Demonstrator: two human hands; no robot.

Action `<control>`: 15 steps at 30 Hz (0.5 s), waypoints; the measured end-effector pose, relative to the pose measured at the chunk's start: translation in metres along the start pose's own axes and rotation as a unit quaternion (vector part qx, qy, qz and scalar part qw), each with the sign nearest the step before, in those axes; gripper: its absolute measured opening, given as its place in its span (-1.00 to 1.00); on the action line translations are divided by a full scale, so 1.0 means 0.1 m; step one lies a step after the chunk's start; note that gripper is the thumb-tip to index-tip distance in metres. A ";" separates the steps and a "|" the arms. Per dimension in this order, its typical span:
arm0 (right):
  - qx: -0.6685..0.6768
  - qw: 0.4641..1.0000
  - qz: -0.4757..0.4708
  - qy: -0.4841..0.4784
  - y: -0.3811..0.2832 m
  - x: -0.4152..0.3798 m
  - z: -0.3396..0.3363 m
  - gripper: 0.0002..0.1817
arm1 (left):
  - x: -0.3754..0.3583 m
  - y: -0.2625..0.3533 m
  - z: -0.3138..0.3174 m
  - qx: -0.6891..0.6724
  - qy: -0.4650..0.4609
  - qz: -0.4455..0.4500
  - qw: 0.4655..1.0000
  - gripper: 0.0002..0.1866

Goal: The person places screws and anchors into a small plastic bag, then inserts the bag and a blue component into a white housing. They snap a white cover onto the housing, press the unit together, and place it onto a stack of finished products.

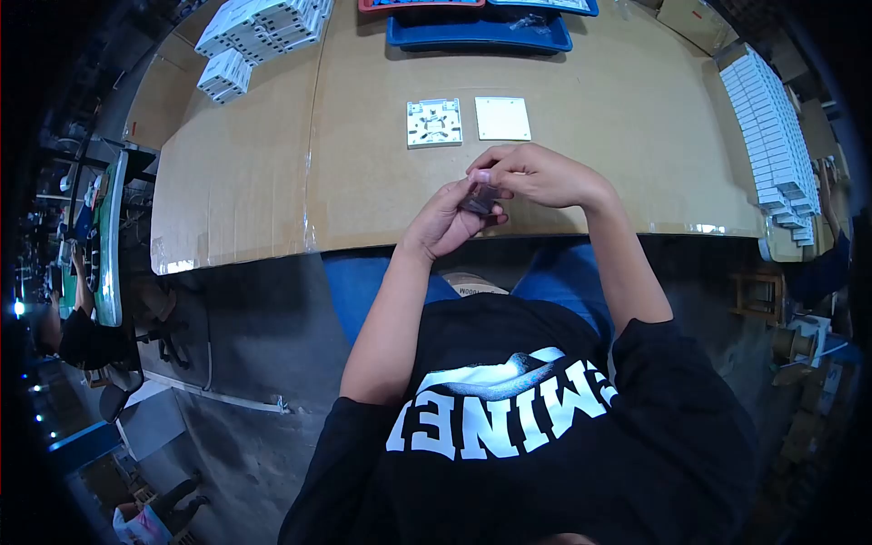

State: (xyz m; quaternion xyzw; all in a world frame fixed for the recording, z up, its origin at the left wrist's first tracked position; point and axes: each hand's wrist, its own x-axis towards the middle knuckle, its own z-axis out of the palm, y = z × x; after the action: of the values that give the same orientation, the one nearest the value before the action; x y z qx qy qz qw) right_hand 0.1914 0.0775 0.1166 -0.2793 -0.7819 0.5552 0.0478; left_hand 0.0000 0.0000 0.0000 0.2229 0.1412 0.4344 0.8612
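Between my hands, near the front edge of the table, is a small dark translucent piece (480, 198). My left hand (447, 218) holds it from below with curled fingers. My right hand (538, 176) comes in from the right, its thumb and fingers pinched at the top of the piece. Just beyond the hands lie two white squares side by side: an open white box with inner fittings (434, 123) on the left and a flat white plate (502, 119) on the right.
Stacks of white boxes (263, 32) stand at the table's back left, and long rows of white boxes (768, 132) at the right. A blue tray (479, 36) sits at the back. Another person (86, 336) is at a green table far left.
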 end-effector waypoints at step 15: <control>-0.003 0.994 0.099 -0.037 -0.06 0.06 0.04 -0.56 | 0.02 0.01 0.08 0.013 0.036 0.044 0.998 -0.53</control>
State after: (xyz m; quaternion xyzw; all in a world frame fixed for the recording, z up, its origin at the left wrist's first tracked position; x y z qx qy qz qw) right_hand 0.1822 0.0753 0.1191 -0.3344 -0.7536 0.5646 -0.0374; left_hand 0.0043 -0.0004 0.0072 0.2240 0.1681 0.4774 0.8329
